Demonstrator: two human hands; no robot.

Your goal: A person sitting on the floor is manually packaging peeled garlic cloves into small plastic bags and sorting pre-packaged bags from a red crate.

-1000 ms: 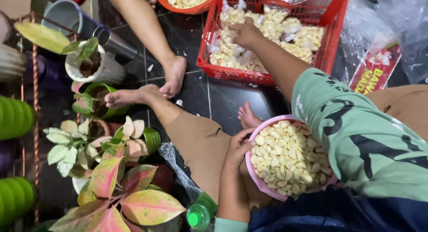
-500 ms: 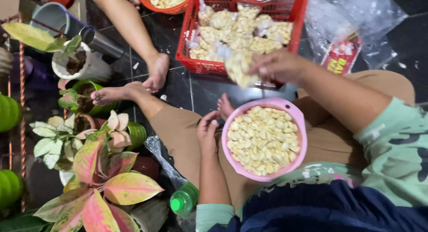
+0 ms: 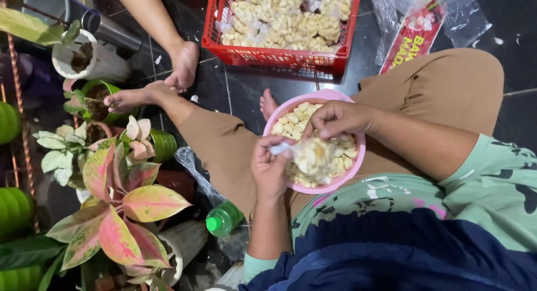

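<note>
Head view, looking down on a person seated on a dark tiled floor [image 3: 246, 92]. Pink bowl [image 3: 335, 186] of peeled garlic cloves rests in the lap. Left hand [image 3: 270, 167] grips the twisted neck of a small clear bag [image 3: 311, 156] filled with cloves, held over the near part of the bowl. Right hand [image 3: 335, 118], fingers pinched together, closes on the bag's upper side; exact contact is blurred. Red crate [image 3: 279, 55] sits on the floor beyond the bowl, packed with more filled bags. Red printed packet [image 3: 415, 33] lies to the crate's right. Another person's bare foot [image 3: 182, 64] rests left of the crate. Potted plants with pink-green leaves [image 3: 120, 212] crowd the left side, green bottle [image 3: 224, 219] beside them.
</note>
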